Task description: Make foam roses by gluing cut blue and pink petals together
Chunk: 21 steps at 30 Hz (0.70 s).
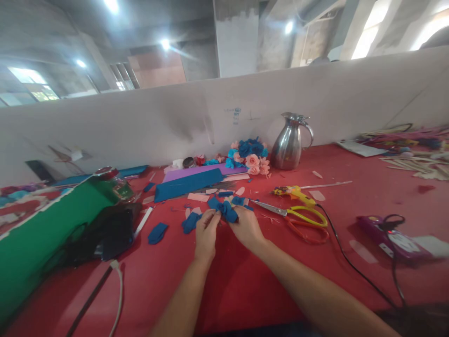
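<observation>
Preferably, the left hand [206, 228] and right hand [247, 228], both closed on the blue paper [228, 213] left of the scissors [285, 213], should press softly, sparing its folds.

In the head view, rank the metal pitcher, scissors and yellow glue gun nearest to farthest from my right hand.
1. Scissors: just right of your right hand.
2. Yellow glue gun: just beyond the scissors.
3. Metal pitcher: upright, farther back.

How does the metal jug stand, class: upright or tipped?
Upright: the metal jug rests on its base on the red table, mouth uppermost.
</observation>
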Each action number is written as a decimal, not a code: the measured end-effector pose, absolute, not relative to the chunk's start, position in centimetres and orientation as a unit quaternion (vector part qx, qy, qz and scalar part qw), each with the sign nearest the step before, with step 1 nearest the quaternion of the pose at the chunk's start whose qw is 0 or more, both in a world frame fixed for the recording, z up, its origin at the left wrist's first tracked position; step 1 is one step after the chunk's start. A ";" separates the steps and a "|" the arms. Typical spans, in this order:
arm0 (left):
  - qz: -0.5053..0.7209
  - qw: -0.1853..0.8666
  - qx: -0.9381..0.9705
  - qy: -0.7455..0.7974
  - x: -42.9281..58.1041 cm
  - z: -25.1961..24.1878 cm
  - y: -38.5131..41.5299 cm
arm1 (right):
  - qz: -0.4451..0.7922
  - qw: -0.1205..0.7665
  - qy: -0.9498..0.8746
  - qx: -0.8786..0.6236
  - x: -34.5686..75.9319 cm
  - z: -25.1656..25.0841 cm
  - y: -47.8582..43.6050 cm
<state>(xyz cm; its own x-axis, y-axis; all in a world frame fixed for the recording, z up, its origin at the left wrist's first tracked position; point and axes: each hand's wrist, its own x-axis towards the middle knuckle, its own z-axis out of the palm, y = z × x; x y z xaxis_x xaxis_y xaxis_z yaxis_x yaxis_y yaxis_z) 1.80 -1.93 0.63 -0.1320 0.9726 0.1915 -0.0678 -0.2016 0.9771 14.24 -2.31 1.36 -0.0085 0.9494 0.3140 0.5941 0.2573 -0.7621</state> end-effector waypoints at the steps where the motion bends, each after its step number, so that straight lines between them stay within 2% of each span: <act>1: 0.599 0.438 0.489 0.458 1.8 0.7 -2.0 | 0.217 0.416 -0.675 -0.569 14.2 1.4 -2.3; 13: 0.612 0.468 0.452 0.449 1.7 1.0 -1.9 | 0.318 0.481 -0.617 -0.535 14.0 0.8 -1.8; 21: 0.625 0.419 0.489 0.441 1.7 0.9 -2.1 | 0.425 0.530 -0.544 -0.492 13.9 0.7 -1.4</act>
